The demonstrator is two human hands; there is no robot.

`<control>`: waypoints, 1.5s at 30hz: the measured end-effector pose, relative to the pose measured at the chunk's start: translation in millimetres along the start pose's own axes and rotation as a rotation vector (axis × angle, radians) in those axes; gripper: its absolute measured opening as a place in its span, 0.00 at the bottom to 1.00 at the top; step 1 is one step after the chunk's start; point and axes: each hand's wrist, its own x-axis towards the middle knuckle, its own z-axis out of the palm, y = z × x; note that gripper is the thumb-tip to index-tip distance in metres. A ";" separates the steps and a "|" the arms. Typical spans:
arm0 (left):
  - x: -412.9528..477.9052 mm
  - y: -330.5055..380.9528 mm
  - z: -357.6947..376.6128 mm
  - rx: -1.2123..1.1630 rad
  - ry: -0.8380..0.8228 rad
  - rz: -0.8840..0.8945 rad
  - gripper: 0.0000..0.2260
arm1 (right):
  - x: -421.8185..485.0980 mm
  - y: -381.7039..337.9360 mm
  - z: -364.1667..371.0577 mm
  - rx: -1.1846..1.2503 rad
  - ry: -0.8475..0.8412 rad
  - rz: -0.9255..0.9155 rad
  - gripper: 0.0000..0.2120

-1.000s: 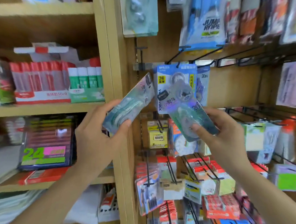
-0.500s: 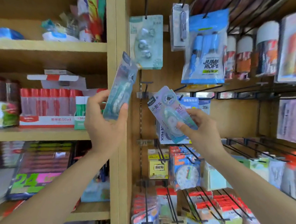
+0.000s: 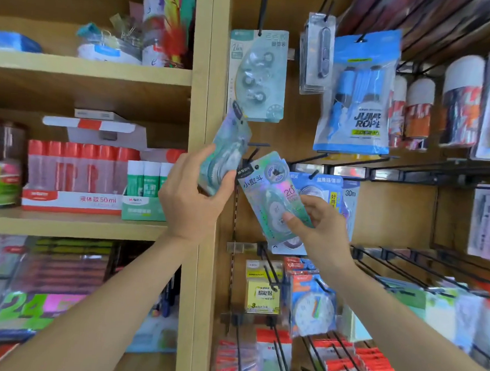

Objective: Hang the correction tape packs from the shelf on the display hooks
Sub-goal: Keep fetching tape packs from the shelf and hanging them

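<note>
The left hand (image 3: 192, 199) is clamping its grip on a glossy, flat teal pack (image 3: 225, 153); the right hand (image 3: 321, 229) is pinching a shiny holographic pack (image 3: 269, 192), its hole near a black wire hook (image 3: 254, 154).

Left hand (image 3: 192, 199) grips teal correction tape pack (image 3: 227, 153), tilted, against wooden upright (image 3: 208, 70). Right hand (image 3: 321, 229) pinches holographic pack (image 3: 269, 192), its hang hole at black display hook (image 3: 254, 151). Blue pack (image 3: 329, 187) hangs behind. Glue bottles (image 3: 77, 168) on left shelf (image 3: 65, 224).
</note>
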 end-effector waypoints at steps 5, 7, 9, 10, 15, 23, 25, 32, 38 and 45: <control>-1.9 -4.6 0.5 0.076 0.002 0.035 0.22 | 0.1 6.7 6.2 0.045 0.041 0.014 0.11; -1.8 -5.9 1.4 0.089 0.017 0.073 0.21 | 0.0 9.9 8.9 0.036 0.041 0.025 0.12; -2.2 -7.0 2.1 0.095 0.023 0.099 0.20 | 1.9 13.9 10.9 0.009 0.040 0.046 0.12; -2.3 -7.2 2.3 0.099 0.020 0.105 0.20 | 3.4 15.5 11.4 -0.025 0.043 0.048 0.12; -2.3 -6.9 2.2 0.099 0.015 0.082 0.19 | 8.0 15.4 16.8 -0.439 0.077 -0.101 0.14; -2.8 -5.8 2.3 0.082 0.005 0.050 0.20 | 7.7 20.8 23.1 -1.157 0.035 -0.596 0.36; -2.8 -4.7 1.8 0.069 0.013 0.042 0.19 | 13.1 20.8 24.2 -1.282 -0.040 -0.706 0.35; -2.4 -2.2 -0.3 0.041 0.021 -0.017 0.20 | 37.2 20.6 35.3 -1.523 -0.228 -0.711 0.32; -2.6 -1.4 -1.1 0.020 0.007 -0.050 0.20 | 63.0 20.5 59.4 -1.780 -0.331 -0.565 0.33; -1.2 0.1 -3.5 0.015 -0.018 -0.074 0.21 | 88.0 21.8 77.0 -1.984 -0.368 -0.481 0.30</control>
